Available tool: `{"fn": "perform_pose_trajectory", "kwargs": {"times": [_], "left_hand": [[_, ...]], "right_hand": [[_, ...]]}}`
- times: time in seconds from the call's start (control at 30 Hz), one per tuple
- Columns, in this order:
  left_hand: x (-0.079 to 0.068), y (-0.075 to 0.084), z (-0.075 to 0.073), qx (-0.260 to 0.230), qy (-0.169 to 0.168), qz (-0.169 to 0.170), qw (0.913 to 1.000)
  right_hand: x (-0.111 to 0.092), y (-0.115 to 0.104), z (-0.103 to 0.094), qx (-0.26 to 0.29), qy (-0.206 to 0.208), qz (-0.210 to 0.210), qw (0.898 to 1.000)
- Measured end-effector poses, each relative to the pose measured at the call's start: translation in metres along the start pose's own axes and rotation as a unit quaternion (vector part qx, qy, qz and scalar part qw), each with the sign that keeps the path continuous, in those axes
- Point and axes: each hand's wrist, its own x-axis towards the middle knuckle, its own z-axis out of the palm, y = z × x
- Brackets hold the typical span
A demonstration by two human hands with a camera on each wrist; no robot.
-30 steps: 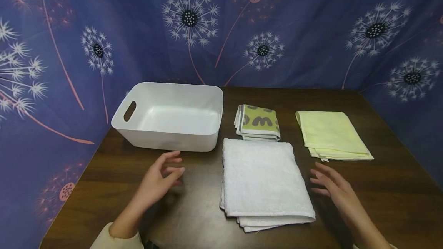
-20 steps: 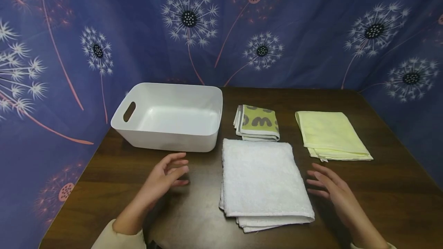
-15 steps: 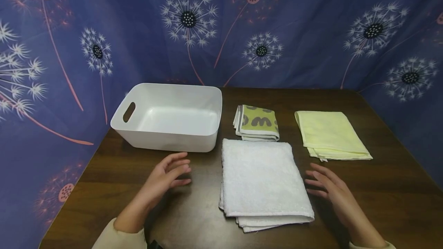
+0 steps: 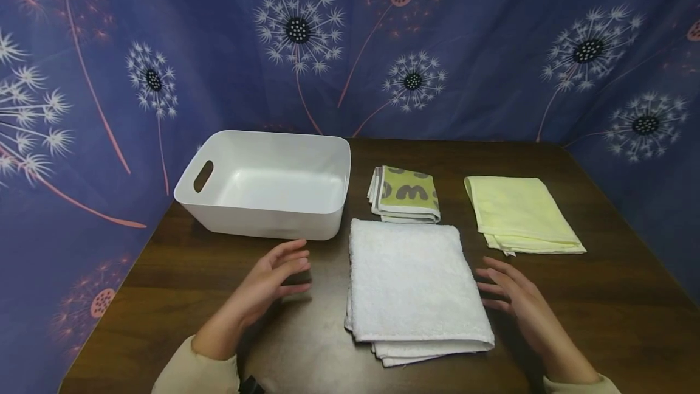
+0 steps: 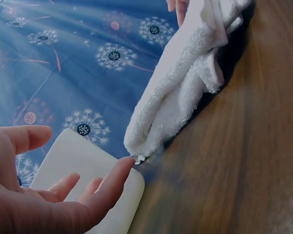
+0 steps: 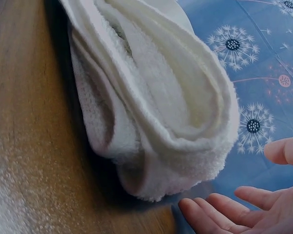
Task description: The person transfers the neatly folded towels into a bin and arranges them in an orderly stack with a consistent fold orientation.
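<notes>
A folded white towel [image 4: 412, 281] lies on the dark wooden table [image 4: 629, 315], near its front edge. My left hand [image 4: 271, 281] hovers open just left of the towel, fingers straight and pointing at it. On the towel's other side, my right hand [image 4: 508, 293] is open too, fingertips close to the edge. Neither hand holds anything. In the left wrist view the towel [image 5: 185, 83] fills the top right beyond my left hand [image 5: 49, 195]. The right wrist view shows the towel's thick folded layers [image 6: 156, 107] right beside my right hand [image 6: 244, 207].
An empty white plastic bin [image 4: 268, 184] with a handle slot stands at the back left. Behind the white towel lie a folded green patterned cloth [image 4: 407, 193] and, to the right, a folded pale yellow cloth [image 4: 519, 211]. Blue dandelion-print fabric walls enclose the table.
Both hands have drifted inward toward the white towel, the left moving right and the right moving left. The towel and other things have not moved.
</notes>
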Motion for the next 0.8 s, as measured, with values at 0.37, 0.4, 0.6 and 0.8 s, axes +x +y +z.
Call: {"fn": "perform_pose_trajectory", "kwargs": {"times": [0.37, 0.4, 0.6, 0.8], "left_hand": [[0.0035, -0.0019, 0.0038, -0.018, 0.006, -0.006, 0.9998], [0.0037, -0.0016, 0.0041, -0.02, 0.005, -0.008, 0.9998], [0.0051, 0.0007, 0.0059, -0.031, -0.019, -0.021, 0.9991], [0.008, -0.0006, 0.0082, -0.048, -0.046, -0.027, 0.9974]], "right_hand": [[0.0018, 0.003, 0.0014, 0.018, -0.002, 0.02, 1.0], [0.0018, 0.003, 0.0014, 0.018, -0.002, 0.021, 1.0], [0.0019, 0.0029, 0.0024, 0.025, -0.006, 0.037, 0.999], [0.0035, 0.0012, 0.0046, 0.019, -0.011, 0.053, 0.998]]}}
